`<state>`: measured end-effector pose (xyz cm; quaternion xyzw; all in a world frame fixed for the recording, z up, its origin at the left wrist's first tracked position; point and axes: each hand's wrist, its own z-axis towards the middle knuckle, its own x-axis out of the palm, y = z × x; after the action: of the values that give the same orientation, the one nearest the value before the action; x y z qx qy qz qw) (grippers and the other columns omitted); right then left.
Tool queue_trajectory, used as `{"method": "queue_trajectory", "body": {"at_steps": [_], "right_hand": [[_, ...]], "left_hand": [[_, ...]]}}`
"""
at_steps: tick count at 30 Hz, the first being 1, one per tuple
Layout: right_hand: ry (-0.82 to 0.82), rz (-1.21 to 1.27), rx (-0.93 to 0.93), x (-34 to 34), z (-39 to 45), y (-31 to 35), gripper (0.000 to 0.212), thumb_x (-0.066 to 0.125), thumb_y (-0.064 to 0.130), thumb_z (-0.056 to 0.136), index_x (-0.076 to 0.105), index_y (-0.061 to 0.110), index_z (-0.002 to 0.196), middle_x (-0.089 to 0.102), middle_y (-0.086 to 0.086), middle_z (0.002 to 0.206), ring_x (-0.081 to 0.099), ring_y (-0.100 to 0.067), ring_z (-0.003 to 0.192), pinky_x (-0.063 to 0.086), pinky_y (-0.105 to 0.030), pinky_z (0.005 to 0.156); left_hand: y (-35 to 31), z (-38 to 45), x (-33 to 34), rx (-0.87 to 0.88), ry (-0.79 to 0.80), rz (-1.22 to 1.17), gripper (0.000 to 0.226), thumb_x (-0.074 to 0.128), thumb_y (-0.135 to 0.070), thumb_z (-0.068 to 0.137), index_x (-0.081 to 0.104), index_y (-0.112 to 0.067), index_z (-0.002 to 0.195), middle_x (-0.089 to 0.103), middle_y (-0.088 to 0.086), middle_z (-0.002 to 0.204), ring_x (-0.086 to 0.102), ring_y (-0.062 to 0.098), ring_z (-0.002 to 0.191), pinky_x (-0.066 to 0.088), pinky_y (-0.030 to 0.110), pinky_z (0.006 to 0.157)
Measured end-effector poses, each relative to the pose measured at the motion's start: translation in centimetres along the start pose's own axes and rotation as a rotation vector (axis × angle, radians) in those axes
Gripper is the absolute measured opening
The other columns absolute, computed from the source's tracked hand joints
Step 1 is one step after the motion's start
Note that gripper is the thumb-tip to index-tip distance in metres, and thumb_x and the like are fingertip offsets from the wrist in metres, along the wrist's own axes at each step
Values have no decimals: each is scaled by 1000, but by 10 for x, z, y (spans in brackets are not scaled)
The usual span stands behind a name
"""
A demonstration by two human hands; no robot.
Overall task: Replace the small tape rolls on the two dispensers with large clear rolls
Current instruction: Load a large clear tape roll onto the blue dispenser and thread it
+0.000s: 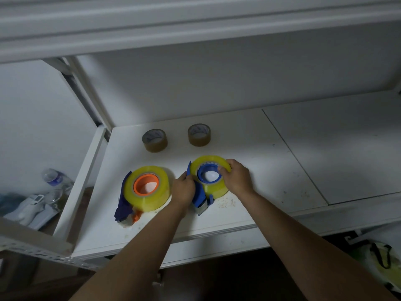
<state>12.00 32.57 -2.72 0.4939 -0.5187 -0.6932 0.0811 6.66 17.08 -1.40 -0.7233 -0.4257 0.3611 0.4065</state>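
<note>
Near the tabletop's (282, 161) front edge, the right hand (237, 180) pinches the clear roll (213, 189) on the blue dispenser (198, 197); the left hand (184, 189) clamps the dispenser's frame. The roll looks stiff, fairly heavy and slick, so it is best gripped across rim and core.

You're working in dim, bluish light. Brightest patch lies on the shelf (249, 135) around centre, fading toward 3 and 9 o'clock. Soft shadows sit beside the rolls (146, 186); small glare spots show inside their cores. Wide-angle bending curves the frame at 12 o'clock. Corners at 5 and 7 o'clock are dark, soft, smeared.
</note>
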Motion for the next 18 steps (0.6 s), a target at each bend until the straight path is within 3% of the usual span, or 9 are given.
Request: {"method": "queue_trajectory", "body": {"at_steps": [4,7,9,12,15,18], "right_hand": [[12,-57,-34,1,-1,-9,31,53,38,94,62,14,111,68,-6,107,62,-28,98,50,-35,80],[11,-72,-67,1,-1,-11,32,51,39,96,62,14,113,68,-6,108,62,-27,98,48,-32,79],[9,-82,-85,1,-2,-11,33,49,39,97,61,14,114,68,-6,109,62,-27,99,47,-32,78],[-2,-112,-120,1,-5,-12,35,45,41,98,61,14,114,67,-7,108,61,-27,98,44,-30,76],[-1,-66,-131,0,-6,-15,32,44,38,99,61,17,116,67,-4,110,61,-25,100,40,-25,76],[47,-32,-132,1,-6,-17,34,43,38,98,57,17,120,64,-5,115,59,-27,106,44,-30,82]], "left_hand": [[0,2,-1,63,3,118,24,40,-22,91,64,-24,94,71,11,98,65,30,95,52,53,90],[2,7,0,137,-4,215,24,38,-36,87,59,-26,96,70,15,102,65,32,96,51,53,91],[1,7,1,166,-19,274,33,36,-40,85,59,-23,103,69,17,104,64,34,97,51,53,91],[-1,-2,1,219,-40,332,32,37,-32,99,58,-16,117,69,17,106,64,33,98,50,52,91],[-3,-14,1,223,-50,283,31,38,-32,102,58,-20,122,69,7,108,63,25,99,51,44,92],[-7,-25,-2,175,-40,195,26,37,-25,103,58,-23,118,64,-1,105,59,16,98,48,32,89]]}}
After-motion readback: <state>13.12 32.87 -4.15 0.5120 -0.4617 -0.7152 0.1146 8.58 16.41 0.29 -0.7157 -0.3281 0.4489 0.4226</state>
